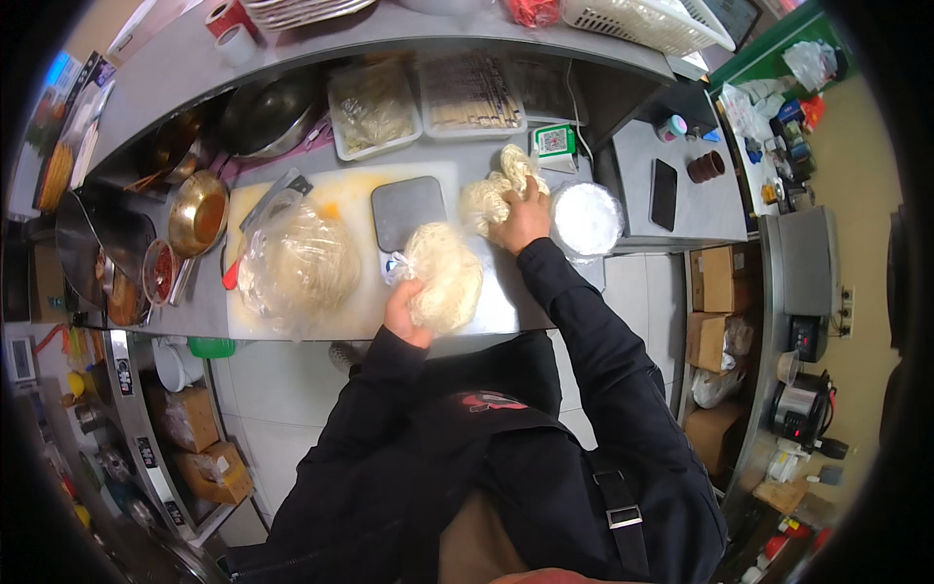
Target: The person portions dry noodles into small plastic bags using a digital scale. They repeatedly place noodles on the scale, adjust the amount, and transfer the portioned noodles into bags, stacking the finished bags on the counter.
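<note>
My left hand grips a clear plastic bag of pale noodles by its gathered neck, at the counter's front edge. Further right, my right hand reaches over loose coiled noodle bundles, its fingers curled onto a bundle. A dark flat kitchen scale is just behind the bag in my left hand. Left of that, a larger clear bag of noodles rests on a white cutting board. It partly covers a cleaver with a red handle end.
A round plastic-wrapped container stands right of my right hand. Behind are a tub of wrapped chopsticks and another lidless tub under a shelf. Metal pans crowd the left; a phone lies on the right counter.
</note>
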A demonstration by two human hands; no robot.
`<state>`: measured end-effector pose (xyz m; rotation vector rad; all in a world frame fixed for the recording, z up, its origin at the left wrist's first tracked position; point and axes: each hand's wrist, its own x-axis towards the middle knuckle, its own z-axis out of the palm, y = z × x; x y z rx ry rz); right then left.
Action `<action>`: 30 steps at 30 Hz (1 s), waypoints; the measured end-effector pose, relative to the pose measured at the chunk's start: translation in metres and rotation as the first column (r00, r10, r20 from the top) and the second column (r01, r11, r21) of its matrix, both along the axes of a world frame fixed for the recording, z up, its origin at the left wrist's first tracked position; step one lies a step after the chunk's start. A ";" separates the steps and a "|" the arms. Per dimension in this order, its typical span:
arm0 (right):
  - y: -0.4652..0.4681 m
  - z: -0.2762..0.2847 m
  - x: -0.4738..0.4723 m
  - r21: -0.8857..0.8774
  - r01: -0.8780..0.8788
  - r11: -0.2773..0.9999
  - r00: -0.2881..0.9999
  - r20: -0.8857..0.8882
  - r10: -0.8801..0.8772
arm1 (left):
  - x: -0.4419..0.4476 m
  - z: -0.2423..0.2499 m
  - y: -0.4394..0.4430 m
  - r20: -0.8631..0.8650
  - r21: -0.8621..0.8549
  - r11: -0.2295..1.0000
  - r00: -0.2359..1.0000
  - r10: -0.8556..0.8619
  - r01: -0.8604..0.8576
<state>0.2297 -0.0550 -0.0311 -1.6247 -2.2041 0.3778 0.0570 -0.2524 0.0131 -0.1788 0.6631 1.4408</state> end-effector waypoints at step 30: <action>-0.225 0.108 -0.152 -0.166 -0.968 0.187 0.059 -0.879 -0.474 | -0.127 0.116 -0.168 -0.773 0.441 0.860 0.378 0.509 -0.257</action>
